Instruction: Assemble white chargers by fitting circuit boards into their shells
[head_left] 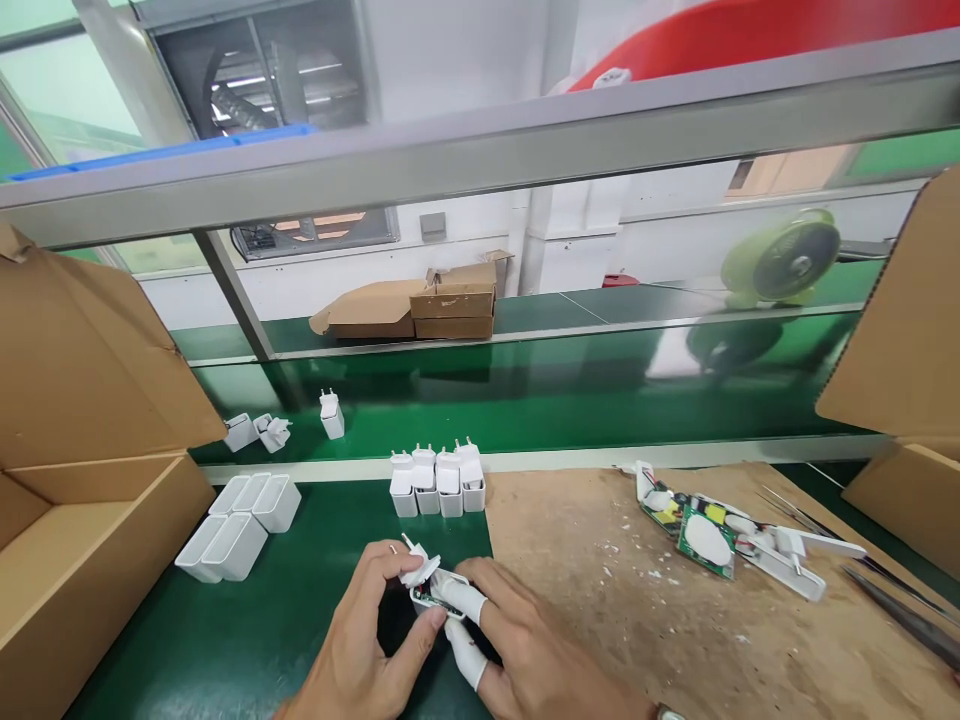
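Between both hands is a white plug charger point(424, 592) with two metal pins, its cap lifted from the housing so a bit of circuit board shows inside. My left hand point(367, 630) pinches the pin end with thumb and forefinger. My right hand point(517, 630), with white covers on two fingertips, grips the housing's other end. Just beyond stand several white chargers point(439, 482) in a close row, pins up. Left of my hands lie several white housings point(238, 530) grouped together. On the brown board to the right sits a pile of circuit boards point(705, 540) with white plastic parts.
Open cardboard boxes flank me, one on the left point(105, 560) and one on the right point(907, 490). Tweezers point(900, 610) lie at the brown board's point(585, 600) right edge. A single charger point(331, 415) and loose white parts point(259, 432) sit behind the pale strip. A green fan point(784, 258) stands farther back.
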